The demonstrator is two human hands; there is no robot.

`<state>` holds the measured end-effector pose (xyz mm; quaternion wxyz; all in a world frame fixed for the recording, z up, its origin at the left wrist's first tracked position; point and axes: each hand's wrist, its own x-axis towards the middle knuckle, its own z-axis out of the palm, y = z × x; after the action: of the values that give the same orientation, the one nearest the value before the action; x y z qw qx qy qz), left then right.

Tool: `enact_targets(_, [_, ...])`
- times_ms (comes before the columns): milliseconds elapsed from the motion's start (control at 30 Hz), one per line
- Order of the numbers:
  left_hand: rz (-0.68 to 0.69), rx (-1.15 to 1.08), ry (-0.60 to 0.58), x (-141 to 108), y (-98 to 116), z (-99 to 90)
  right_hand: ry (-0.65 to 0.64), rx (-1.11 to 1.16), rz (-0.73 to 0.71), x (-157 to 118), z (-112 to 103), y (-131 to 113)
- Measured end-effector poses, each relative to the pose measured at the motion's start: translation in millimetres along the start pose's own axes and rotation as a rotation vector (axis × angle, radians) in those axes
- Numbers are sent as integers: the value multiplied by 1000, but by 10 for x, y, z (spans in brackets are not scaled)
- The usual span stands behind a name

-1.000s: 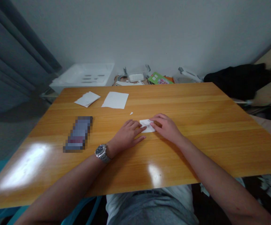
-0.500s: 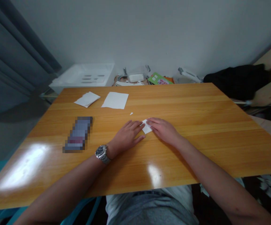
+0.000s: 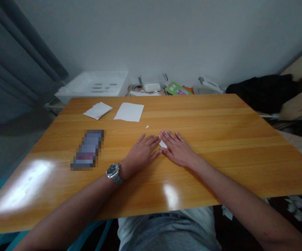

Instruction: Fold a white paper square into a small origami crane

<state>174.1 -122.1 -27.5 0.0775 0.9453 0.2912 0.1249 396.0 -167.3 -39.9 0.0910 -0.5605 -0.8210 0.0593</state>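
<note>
A small piece of white paper (image 3: 162, 143) lies on the wooden table (image 3: 218, 139), partly hidden under my fingers. My left hand (image 3: 142, 151) rests flat at its left side, fingers stretched out, a metal watch (image 3: 114, 173) on the wrist. Spread over the paper's right part, my right hand (image 3: 178, 148) lies flat with its fingers apart. Both thumbs come close together just below the paper. Beyond the hands sits a tiny white scrap (image 3: 147, 127).
A white square sheet (image 3: 129, 112) and a stack of folded papers (image 3: 98, 110) lie at the back left. Nearer is a blurred-out phone-like object (image 3: 88, 149). Behind the table stand a white tray (image 3: 93, 83) and a green booklet (image 3: 177, 88).
My right hand has shifted left, spread its fingers and flattened over the paper, covering more of it. My left hand has hardly moved.
</note>
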Motion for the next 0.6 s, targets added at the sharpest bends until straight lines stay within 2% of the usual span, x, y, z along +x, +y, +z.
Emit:
enact_targets(267, [7,52,13,-68,-23,21,-4,-26,58,-68,-51,57])
enact_targets(467, [3,32,28,-16,1,7,13,-42,95,-199,-81,185])
enact_targets(600, [-14,5,47,19,20,-2,54,-39,109,-216,-103,187])
